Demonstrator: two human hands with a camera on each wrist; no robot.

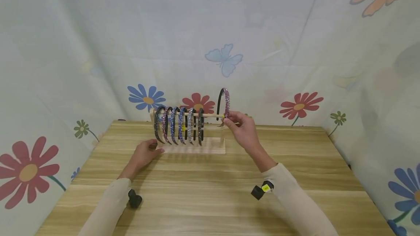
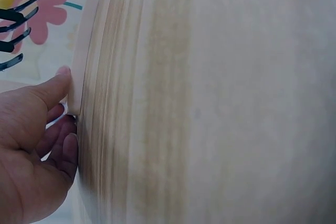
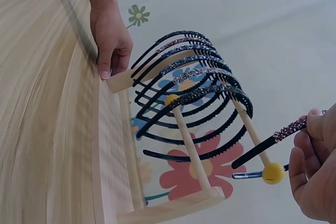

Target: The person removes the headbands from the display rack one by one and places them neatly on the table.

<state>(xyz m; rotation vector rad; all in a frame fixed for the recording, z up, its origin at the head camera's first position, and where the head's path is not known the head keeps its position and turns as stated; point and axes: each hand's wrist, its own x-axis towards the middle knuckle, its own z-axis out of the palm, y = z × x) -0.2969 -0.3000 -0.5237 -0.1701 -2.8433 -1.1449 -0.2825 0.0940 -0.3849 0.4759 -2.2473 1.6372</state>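
Note:
A light wooden rack (image 1: 210,149) stands on the table with several glittery black-toothed headbands (image 3: 202,94) hung in a row along its upper rod. At the rack's left end, my left hand (image 1: 142,154) grips the corner of the base, thumb on top in the left wrist view (image 2: 37,140). My right hand (image 1: 244,130) pinches a pink-glitter headband (image 1: 227,101) by one side, at the free right end of the upper rod. Its arch stands above the rod, and its ends straddle the yellow ball tip (image 3: 273,173) in the right wrist view.
A second, lower rod (image 3: 191,153) also ends in a yellow ball. The wood-grain table (image 1: 203,196) runs back to a cloth backdrop (image 1: 183,28) printed with flowers and butterflies. Both sleeves have small black devices at the wrists.

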